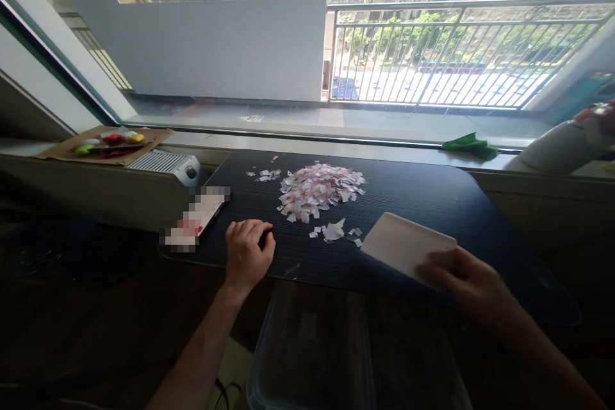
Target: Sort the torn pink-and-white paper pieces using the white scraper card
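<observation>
Your heap of pink-and-white paper scraps [321, 189] lay on the dark table [413, 186]. To its right, your right hand [459, 275] had its fingers closed on the near edge of a white tray [401, 243]. Your left hand [248, 246], loosely half-curled, gripped nothing visible near the table's front edge. Beyond, a green cloth [471, 146] lay on the windowsill [307, 143].

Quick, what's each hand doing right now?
Left hand: open, loosely curled, nothing visible in it.
Right hand: closed on the flat white piece.
</observation>
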